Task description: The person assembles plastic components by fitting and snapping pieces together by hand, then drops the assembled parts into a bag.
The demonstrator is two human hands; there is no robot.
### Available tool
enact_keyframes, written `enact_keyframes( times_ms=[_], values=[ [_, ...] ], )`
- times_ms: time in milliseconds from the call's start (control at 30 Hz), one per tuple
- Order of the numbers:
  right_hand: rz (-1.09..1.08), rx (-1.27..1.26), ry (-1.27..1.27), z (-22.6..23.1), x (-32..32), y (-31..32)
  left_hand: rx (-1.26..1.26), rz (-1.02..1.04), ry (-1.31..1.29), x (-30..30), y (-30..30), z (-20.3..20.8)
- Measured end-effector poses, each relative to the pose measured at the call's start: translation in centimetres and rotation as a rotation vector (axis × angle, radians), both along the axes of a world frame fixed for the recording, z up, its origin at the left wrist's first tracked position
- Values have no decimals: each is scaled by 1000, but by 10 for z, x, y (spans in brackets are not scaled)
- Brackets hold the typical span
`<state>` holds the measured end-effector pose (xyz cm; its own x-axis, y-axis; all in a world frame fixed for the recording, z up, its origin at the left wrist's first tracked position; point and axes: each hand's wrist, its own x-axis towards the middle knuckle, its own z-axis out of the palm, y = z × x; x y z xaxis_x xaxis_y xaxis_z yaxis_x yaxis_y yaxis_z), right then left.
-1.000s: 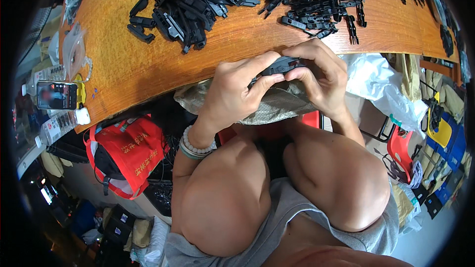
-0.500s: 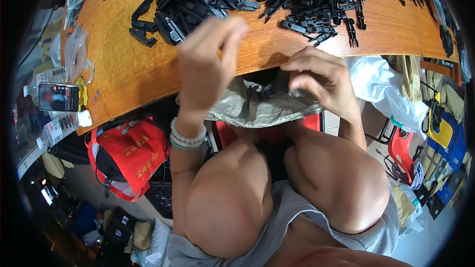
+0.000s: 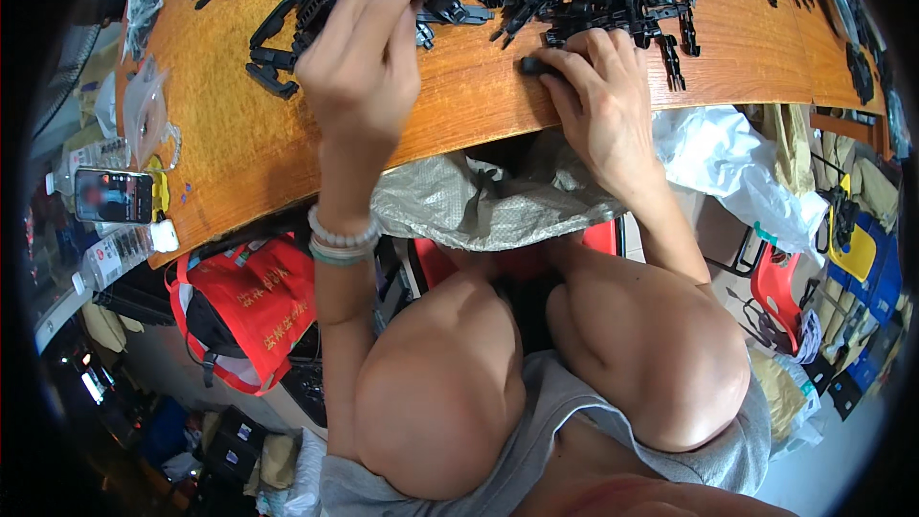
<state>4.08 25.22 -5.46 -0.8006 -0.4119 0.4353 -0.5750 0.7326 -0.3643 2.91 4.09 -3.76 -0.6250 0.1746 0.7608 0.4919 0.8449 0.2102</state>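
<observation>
My left hand (image 3: 359, 72), slightly blurred, is over the left heap of black plastic parts (image 3: 316, 19) with its fingers curled inward. Whatever may be in its fingers is hidden among the dark pieces behind them. My right hand (image 3: 603, 105) rests on the table by the right heap of black plastic parts (image 3: 613, 0). Its thumb and fingers close round a small black plastic part (image 3: 534, 66), of which only one end shows. Between the table edge and my knees a woven sack (image 3: 498, 206) hangs with its mouth open, a few dark pieces inside.
The wooden table (image 3: 230, 124) curves across the top. On the left are a phone (image 3: 113, 195), plastic bottles (image 3: 115, 254) and a clear plastic bag (image 3: 148, 105). Below hangs a red bag (image 3: 254, 302). A white plastic bag (image 3: 737, 163) hangs at the right edge.
My right hand has gone from the sack's mouth up onto the table and taken hold of a black part. My left hand has moved up and left over the left heap.
</observation>
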Motion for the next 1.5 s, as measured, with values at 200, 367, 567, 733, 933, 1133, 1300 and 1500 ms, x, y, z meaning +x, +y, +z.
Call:
enact_keyframes(
  times_ms=[200, 367, 567, 733, 933, 1133, 1300, 1500],
  values=[
    [83, -358, 56, 9, 5, -2, 941, -331, -402, 54, 23, -10],
    [411, -771, -315, 15, 19, -6, 893, -445, -549, 70, 29, -14],
    [479, -672, -343, 15, 19, 2, 1329, -552, -845, 65, 26, -13],
    [420, -633, -410, 15, 26, -1, 1408, -434, -982, 62, 28, -16],
    [295, -575, -187, 12, 26, 1, 1245, -433, -1143, 61, 30, -10],
    [229, -601, -250, 9, 30, 3, 958, -406, -1127, 71, 38, 1],
    [257, -512, -155, 15, 21, 2, 636, -381, -823, 70, 34, -4],
    [260, -485, -284, 14, 25, 6, 469, -434, -729, 68, 33, 1]
  ],
)
